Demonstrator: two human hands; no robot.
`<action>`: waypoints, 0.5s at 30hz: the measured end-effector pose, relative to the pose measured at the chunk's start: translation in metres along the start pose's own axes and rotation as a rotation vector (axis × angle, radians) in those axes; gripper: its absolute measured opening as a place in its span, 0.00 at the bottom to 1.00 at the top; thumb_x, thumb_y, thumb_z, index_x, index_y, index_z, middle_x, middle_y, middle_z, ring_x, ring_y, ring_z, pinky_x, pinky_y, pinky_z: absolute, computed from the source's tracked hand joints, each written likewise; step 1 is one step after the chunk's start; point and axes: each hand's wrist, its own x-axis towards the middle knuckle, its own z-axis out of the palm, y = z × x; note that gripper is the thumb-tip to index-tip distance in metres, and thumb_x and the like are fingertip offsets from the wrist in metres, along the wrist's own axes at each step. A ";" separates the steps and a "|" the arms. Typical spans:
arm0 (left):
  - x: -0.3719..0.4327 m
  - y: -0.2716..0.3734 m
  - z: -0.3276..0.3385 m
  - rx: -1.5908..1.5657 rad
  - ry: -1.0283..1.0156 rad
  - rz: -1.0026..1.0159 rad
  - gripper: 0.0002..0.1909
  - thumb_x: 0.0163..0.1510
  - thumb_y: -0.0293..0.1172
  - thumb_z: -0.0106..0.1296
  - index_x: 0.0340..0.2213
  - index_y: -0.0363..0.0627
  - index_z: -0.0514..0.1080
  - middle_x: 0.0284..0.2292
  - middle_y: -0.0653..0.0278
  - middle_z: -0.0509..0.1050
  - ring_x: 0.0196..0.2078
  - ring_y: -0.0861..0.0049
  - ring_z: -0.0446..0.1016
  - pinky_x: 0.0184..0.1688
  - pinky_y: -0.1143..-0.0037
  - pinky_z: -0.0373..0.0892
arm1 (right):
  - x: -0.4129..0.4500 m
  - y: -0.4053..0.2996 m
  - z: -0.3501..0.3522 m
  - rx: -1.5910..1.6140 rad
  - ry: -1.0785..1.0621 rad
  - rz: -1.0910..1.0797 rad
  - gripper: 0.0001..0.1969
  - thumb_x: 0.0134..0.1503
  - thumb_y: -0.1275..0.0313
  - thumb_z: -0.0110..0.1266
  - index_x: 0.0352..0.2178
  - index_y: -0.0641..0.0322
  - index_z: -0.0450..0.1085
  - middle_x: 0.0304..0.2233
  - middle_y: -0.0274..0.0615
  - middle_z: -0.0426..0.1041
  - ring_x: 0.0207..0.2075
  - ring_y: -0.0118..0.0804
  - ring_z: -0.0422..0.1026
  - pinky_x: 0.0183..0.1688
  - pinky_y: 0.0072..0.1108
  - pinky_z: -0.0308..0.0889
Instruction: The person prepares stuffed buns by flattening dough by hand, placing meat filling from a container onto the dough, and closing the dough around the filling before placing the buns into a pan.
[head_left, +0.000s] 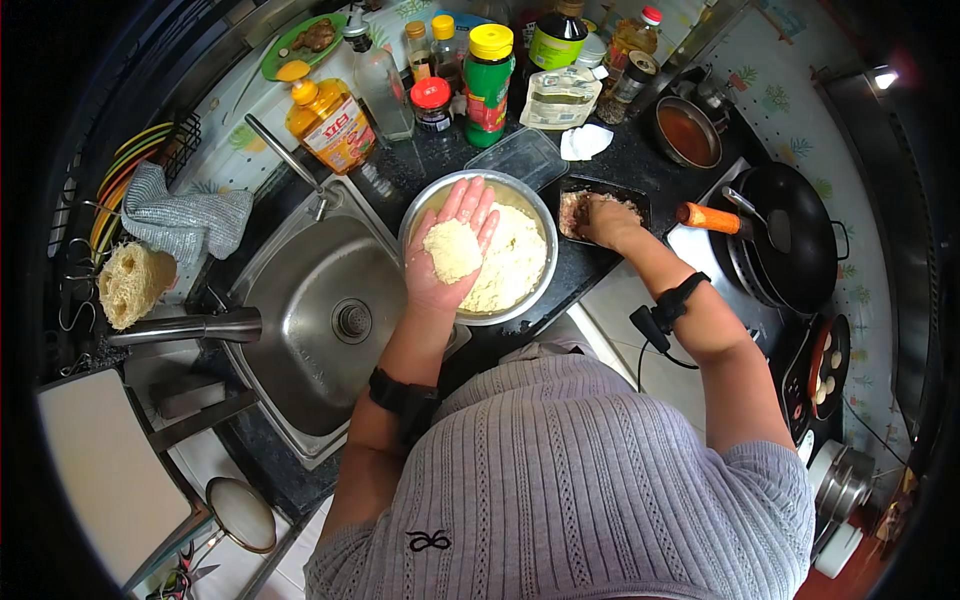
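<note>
My left hand (436, 291) is palm up over the metal bowl (553, 262), its fingers together and slightly wet. On the palm lies a flattened lump of pale yellow crumbly mixture (453, 252). More of the same crumbly mixture (514, 259) fills much of the bowl beneath. To the right, my right hand (611, 223) reaches into a black plastic tray (643, 201) of minced meat (576, 206). Its fingertips are sunk in the meat, so their grip is hidden.
A steel sink (315, 382) with a faucet (225, 326) is at left. Behind the bowl are a clear plastic lid (521, 157), a dish soap bottle (330, 124) and several seasoning bottles. A black wok (806, 255) and a pan of sauce (686, 131) stand at right.
</note>
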 end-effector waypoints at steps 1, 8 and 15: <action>0.001 0.000 0.000 -0.002 -0.001 0.002 0.31 0.56 0.40 0.35 0.57 0.37 0.44 0.60 0.56 0.43 0.63 0.65 0.38 0.63 0.68 0.37 | 0.001 0.001 0.001 -0.022 -0.003 -0.057 0.29 0.47 0.55 0.55 0.46 0.63 0.61 0.43 0.53 0.69 0.45 0.49 0.69 0.46 0.32 0.64; 0.009 -0.005 0.000 0.003 -0.019 -0.021 0.32 0.57 0.40 0.35 0.57 0.36 0.43 0.60 0.56 0.43 0.63 0.65 0.39 0.63 0.68 0.37 | 0.017 0.041 0.016 0.177 0.062 -0.367 0.17 0.43 0.69 0.57 0.37 0.61 0.68 0.36 0.52 0.71 0.40 0.50 0.70 0.41 0.33 0.65; 0.005 -0.002 -0.006 -0.017 0.013 -0.014 0.31 0.57 0.38 0.36 0.57 0.36 0.45 0.60 0.56 0.43 0.63 0.66 0.39 0.63 0.69 0.37 | 0.004 0.054 0.014 0.268 0.242 -0.428 0.23 0.44 0.68 0.59 0.41 0.64 0.62 0.34 0.52 0.72 0.38 0.52 0.71 0.40 0.32 0.66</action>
